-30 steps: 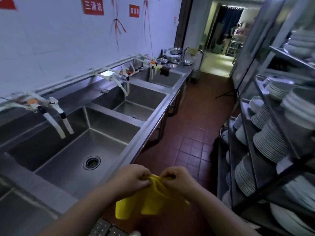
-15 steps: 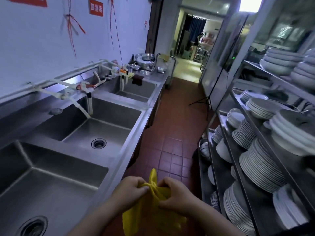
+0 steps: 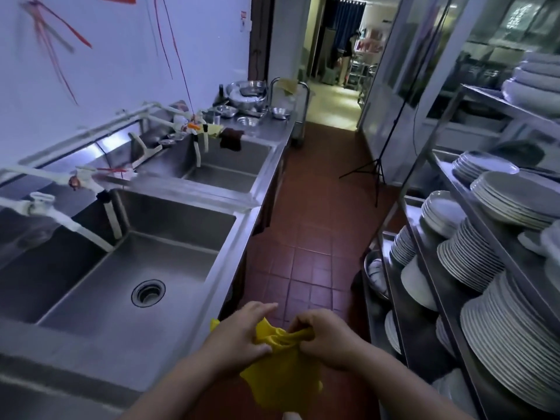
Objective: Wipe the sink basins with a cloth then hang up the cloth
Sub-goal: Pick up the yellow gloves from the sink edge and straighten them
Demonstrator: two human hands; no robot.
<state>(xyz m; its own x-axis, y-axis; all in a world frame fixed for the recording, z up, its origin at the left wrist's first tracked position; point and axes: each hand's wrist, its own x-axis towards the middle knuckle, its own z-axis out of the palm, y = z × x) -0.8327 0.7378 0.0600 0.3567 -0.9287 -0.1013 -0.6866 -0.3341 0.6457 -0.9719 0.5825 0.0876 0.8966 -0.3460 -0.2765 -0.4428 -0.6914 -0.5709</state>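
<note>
holding the yellow cloth (image 3: 280, 374) bunched out over the floor, just past the front rim of the near sink basin (image 3: 230, 262). left hand (image 3: 242, 334) and right hand (image 3: 325, 338) both have fingers curled tight on its top edge. i'd say spread it flat first so it hangs neatly, maybe near the dark rag (image 3: 231, 138) draped at the far basin.

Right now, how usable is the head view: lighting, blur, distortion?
Head view: dim with a bluish cast; the doorway at the far end is much brighter. Wide-angle bending curves the shelf rack and sink edge. Red strings on the wall are smeared by motion blur. Both hands, left and right, and the yellow cloth are reasonably sharp.
</note>
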